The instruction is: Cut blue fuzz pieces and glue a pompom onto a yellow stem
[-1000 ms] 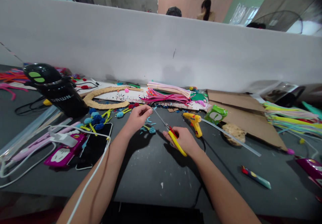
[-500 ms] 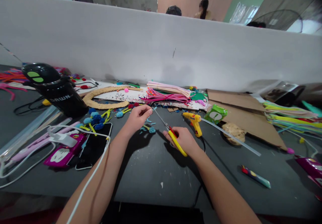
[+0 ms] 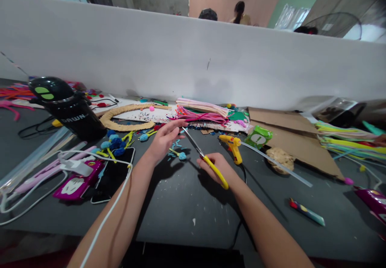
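My right hand (image 3: 218, 167) grips yellow-handled scissors (image 3: 208, 161); the blades are closed and point up-left toward my left hand. My left hand (image 3: 165, 136) hovers over the dark table (image 3: 181, 203) with fingers stretched out and apart, holding nothing I can see. Just below it lie a blue pom-pom on a yellow stem (image 3: 180, 154) and several small blue snippets (image 3: 175, 144). A bundle of pink pipe cleaners (image 3: 200, 115) lies right behind the fingertips.
A yellow glue gun (image 3: 232, 145) stands right of the scissors beside a green box (image 3: 258, 136) and cardboard (image 3: 289, 133). To the left are a black jug (image 3: 68, 109), a phone (image 3: 113, 174), white cable (image 3: 108, 215) and blue pom-poms (image 3: 114, 143). A white partition (image 3: 193, 59) closes the back.
My left hand has opened from a pinch, its fingers now stretched out and shifted slightly up. The scissor blades have closed and the right hand has tilted a little.
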{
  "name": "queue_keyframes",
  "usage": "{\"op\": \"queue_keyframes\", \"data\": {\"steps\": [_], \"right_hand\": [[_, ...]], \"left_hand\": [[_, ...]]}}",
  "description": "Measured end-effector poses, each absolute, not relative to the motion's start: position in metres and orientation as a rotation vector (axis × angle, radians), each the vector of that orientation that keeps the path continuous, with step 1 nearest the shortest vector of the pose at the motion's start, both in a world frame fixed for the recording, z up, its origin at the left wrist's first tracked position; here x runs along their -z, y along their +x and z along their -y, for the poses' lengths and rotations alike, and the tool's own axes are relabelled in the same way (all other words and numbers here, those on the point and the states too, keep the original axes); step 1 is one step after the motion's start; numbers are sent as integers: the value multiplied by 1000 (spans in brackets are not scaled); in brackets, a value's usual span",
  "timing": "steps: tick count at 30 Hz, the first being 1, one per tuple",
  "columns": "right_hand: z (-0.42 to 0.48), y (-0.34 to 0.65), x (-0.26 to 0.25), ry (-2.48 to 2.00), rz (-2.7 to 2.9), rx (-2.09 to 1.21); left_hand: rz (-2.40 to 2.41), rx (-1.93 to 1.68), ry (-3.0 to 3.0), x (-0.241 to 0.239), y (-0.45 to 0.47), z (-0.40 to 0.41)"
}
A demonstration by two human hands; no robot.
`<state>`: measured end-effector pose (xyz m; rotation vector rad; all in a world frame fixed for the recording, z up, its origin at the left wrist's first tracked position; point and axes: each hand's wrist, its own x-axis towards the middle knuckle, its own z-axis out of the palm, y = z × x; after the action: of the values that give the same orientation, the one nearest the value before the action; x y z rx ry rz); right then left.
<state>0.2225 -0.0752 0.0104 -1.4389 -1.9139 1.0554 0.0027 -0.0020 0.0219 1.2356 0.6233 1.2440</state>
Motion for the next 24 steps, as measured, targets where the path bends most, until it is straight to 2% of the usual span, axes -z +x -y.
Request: {"op": "queue_keyframes", "data": {"steps": [9, 24], "right_hand": [[84, 216, -18, -1394, 1741, -1416], [85, 213, -22, -1379, 1742, -1434]], "left_hand": [[-489, -1309, 1006, -18, 8, 2], [-540, -1270, 1010, -19, 5, 1]]}}
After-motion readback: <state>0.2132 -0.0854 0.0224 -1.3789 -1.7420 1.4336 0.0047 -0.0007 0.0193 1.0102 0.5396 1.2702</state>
